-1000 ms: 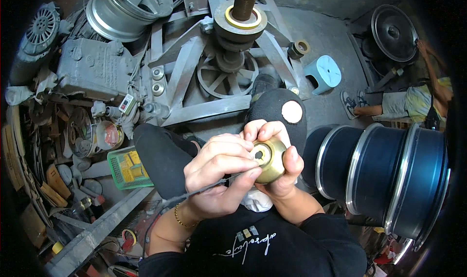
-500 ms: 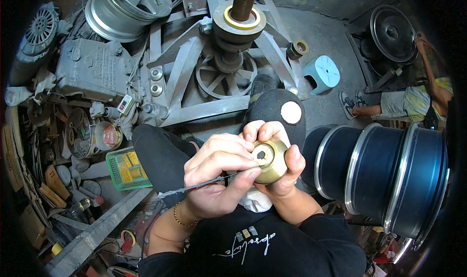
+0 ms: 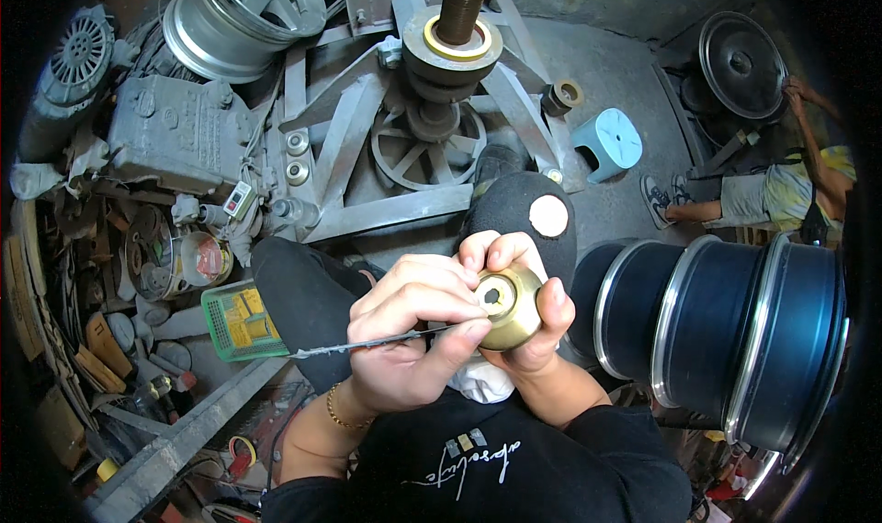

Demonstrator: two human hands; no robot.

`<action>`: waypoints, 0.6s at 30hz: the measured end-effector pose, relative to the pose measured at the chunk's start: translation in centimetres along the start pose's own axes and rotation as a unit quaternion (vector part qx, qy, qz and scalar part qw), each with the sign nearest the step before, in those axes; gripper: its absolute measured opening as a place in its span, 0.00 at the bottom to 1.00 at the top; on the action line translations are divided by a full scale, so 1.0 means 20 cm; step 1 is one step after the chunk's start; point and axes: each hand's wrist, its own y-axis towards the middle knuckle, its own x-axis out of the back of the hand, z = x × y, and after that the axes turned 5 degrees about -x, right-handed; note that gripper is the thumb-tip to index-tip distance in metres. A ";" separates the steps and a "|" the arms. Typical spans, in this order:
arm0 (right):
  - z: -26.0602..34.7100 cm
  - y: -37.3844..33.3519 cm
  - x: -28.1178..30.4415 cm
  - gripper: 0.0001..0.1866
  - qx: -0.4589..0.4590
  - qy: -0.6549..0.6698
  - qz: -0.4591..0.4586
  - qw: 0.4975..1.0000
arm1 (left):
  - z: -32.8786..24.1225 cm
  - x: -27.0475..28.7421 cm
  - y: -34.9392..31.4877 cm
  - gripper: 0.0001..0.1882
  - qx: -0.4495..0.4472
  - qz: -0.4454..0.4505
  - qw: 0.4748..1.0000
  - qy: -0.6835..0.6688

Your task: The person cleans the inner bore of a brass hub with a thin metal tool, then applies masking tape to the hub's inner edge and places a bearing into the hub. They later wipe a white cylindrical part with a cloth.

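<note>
My right hand (image 3: 542, 325) is wrapped round a brass-coloured, round metal cap (image 3: 516, 325) with a small dark hole in its raised centre. From the other side my left hand (image 3: 413, 316) closes in, its fingertips pressed at the cap's face. Between the thumb and fingers of that hand is a thin grey strip (image 3: 367, 344); its ragged free end sticks out to the left. Where the strip's other end meets the cap is hidden by my fingertips. Both hands are in front of my chest, above my lap.
Ahead stands a steel frame (image 3: 390, 214) with a threaded shaft (image 3: 462, 13). Black wheel rims (image 3: 707, 321) are on the right, a green basket (image 3: 220, 346) on the left. Beyond a blue stool (image 3: 614, 141), another person (image 3: 790, 197) touches a dark round wheel (image 3: 742, 63).
The strip's free end has shifted slightly up and left. Both hands keep nearly the same place and grip; the cap is held as before.
</note>
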 end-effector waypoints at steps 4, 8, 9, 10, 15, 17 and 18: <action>0.00 0.00 0.01 0.29 0.010 -0.018 -0.001 1.000 | -0.01 -0.01 0.01 0.09 -0.012 0.007 0.999 0.033; -0.01 0.00 0.00 0.29 0.011 -0.033 -0.010 0.999 | -0.01 -0.01 0.01 0.10 -0.036 0.010 0.998 0.059; -0.01 0.00 0.00 0.29 0.011 -0.036 -0.012 0.999 | 0.00 -0.01 0.01 0.10 -0.042 0.009 0.997 0.062; -0.01 0.00 0.00 0.29 0.013 -0.038 -0.009 0.999 | -0.01 -0.02 0.01 0.10 -0.050 0.011 0.996 0.070; -0.03 0.01 -0.01 0.29 0.053 -0.002 -0.011 0.999 | -0.02 -0.01 0.04 0.10 -0.061 0.026 0.995 0.075; -0.04 0.01 0.00 0.29 0.053 0.000 0.008 0.999 | -0.01 0.01 0.03 0.10 -0.031 0.018 0.997 0.061; -0.04 0.01 0.01 0.30 0.054 0.001 0.018 0.998 | -0.01 0.01 0.02 0.09 -0.016 0.013 0.998 0.055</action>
